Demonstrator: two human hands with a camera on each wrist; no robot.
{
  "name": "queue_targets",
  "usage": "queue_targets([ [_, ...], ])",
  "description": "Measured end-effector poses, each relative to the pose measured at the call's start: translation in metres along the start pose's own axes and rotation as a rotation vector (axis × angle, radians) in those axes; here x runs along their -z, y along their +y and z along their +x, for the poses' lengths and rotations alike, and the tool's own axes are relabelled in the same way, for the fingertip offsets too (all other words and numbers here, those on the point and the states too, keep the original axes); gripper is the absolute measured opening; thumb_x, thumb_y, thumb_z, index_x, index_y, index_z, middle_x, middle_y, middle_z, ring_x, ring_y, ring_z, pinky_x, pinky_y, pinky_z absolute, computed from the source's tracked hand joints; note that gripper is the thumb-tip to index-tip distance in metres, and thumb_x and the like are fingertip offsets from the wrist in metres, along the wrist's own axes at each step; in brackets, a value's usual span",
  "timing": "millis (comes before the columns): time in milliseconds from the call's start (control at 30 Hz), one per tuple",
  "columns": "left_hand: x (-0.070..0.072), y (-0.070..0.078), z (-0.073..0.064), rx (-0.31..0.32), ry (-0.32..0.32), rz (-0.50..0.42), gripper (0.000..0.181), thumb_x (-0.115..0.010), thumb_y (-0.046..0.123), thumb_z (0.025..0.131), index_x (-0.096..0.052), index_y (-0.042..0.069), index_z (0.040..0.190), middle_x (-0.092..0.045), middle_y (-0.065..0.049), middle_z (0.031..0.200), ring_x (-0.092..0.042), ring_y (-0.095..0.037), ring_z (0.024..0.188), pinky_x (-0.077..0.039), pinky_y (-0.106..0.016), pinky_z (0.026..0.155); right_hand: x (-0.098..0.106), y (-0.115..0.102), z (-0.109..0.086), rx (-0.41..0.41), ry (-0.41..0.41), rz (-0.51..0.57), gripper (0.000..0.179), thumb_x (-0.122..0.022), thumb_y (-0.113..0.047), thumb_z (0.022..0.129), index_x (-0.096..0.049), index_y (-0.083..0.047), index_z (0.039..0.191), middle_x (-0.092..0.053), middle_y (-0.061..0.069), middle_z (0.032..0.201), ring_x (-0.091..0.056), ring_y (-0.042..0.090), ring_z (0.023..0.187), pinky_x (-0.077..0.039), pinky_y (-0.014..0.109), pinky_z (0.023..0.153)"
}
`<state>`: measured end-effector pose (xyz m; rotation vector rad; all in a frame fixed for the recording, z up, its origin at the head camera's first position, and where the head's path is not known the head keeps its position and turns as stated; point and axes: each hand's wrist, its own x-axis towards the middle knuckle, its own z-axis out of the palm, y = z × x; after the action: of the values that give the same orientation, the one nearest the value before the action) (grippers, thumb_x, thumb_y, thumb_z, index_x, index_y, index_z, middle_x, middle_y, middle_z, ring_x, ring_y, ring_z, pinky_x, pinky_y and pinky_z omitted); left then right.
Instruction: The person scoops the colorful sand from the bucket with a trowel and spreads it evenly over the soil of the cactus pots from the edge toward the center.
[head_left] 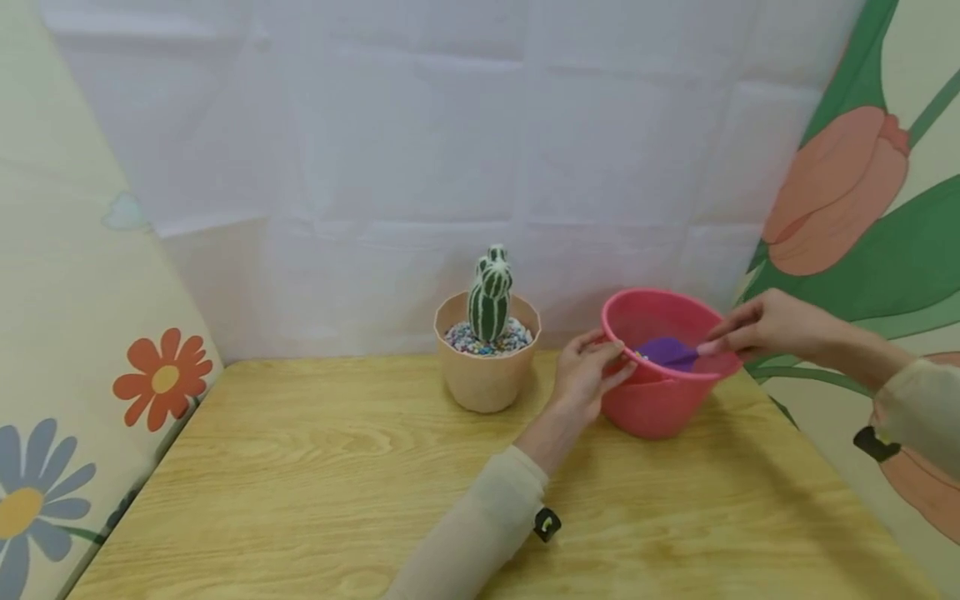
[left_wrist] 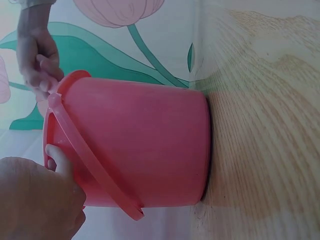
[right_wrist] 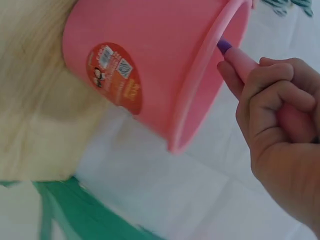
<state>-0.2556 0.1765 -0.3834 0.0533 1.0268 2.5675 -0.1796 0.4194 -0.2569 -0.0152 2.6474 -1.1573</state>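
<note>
A pink bucket (head_left: 651,408) stands on the table's right side, its handle (left_wrist: 95,162) hanging down its side in the left wrist view. My left hand (head_left: 583,373) grips the bucket's rim on the near left, fingers over the edge. With my right hand (head_left: 776,329) I hold a small shovel by its pink handle (right_wrist: 243,65); fingers wrap round it in the right wrist view. The shovel's purple blade (head_left: 667,352) is inside the bucket, with a few small coloured bits beside it. The bucket's bottom inside is hidden.
Left of the bucket, a peach flowerpot (head_left: 480,379) holds a green-and-white cactus (head_left: 490,308) in multicoloured pebbles (head_left: 461,340). A white sheet (head_left: 420,150) hangs behind the wooden table (head_left: 315,467). Flower-printed walls flank both sides. An oval label (right_wrist: 114,78) is on the bucket.
</note>
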Motion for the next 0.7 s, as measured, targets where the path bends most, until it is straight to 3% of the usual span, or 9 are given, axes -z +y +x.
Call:
queue_targets([
  [67,0.000,0.000,0.001,0.003,0.000,0.001,0.036,-0.070,-0.011,0.088,-0.060,-0.002,0.122,-0.067,-0.019,0.104,-0.069,-0.027,0.089,-0.062,-0.041,0.082,0.003,0.008,-0.002,-0.005,-0.024,0.102,0.037,-0.069,-0.021,0.099,-0.067,0.004,0.128,-0.070,0.018,0.121,-0.070,0.023,0.098,-0.061,0.035,0.083],
  [167,0.001,-0.001,0.001,0.009,0.005,-0.005,0.038,-0.071,-0.011,0.088,-0.060,-0.002,0.123,-0.066,-0.023,0.110,-0.069,-0.030,0.093,-0.062,-0.042,0.082,0.004,0.019,-0.003,-0.031,-0.053,0.257,0.038,-0.064,-0.016,0.103,-0.062,0.007,0.133,-0.069,0.019,0.122,-0.068,0.017,0.090,-0.059,0.028,0.074],
  [333,0.002,-0.001,0.002,0.024,0.006,-0.020,0.039,-0.071,-0.011,0.087,-0.060,-0.002,0.124,-0.064,-0.025,0.114,-0.069,-0.030,0.095,-0.062,-0.042,0.083,-0.001,0.030,0.000,-0.094,-0.069,0.455,0.042,-0.065,-0.012,0.101,-0.058,0.010,0.136,-0.070,0.015,0.120,-0.071,0.012,0.089,-0.058,0.018,0.069],
  [467,0.003,-0.001,0.002,0.020,0.001,-0.024,0.038,-0.071,-0.011,0.088,-0.059,-0.002,0.123,-0.066,-0.021,0.109,-0.070,-0.029,0.093,-0.062,-0.042,0.083,-0.005,0.034,0.003,-0.086,-0.131,0.562,0.051,-0.059,-0.007,0.103,-0.041,0.019,0.142,-0.068,0.016,0.123,-0.059,0.004,0.064,-0.050,0.012,0.062],
  [567,0.003,-0.001,0.003,0.017,-0.003,-0.028,0.038,-0.071,-0.011,0.088,-0.059,-0.002,0.123,-0.066,-0.020,0.108,-0.069,-0.028,0.092,-0.062,-0.042,0.083,-0.006,0.037,0.004,-0.075,-0.187,0.680,0.040,-0.052,-0.003,0.105,-0.047,0.013,0.142,-0.068,0.018,0.124,-0.041,0.004,0.057,-0.037,0.013,0.054],
  [700,0.002,0.000,0.003,0.018,-0.004,-0.025,0.038,-0.071,-0.011,0.088,-0.059,-0.002,0.123,-0.065,-0.020,0.107,-0.069,-0.028,0.092,-0.062,-0.042,0.083,-0.005,0.042,0.004,-0.070,-0.237,0.814,0.030,-0.045,0.001,0.107,-0.068,0.003,0.124,-0.069,0.016,0.122,-0.041,0.005,0.059,-0.031,0.015,0.053],
])
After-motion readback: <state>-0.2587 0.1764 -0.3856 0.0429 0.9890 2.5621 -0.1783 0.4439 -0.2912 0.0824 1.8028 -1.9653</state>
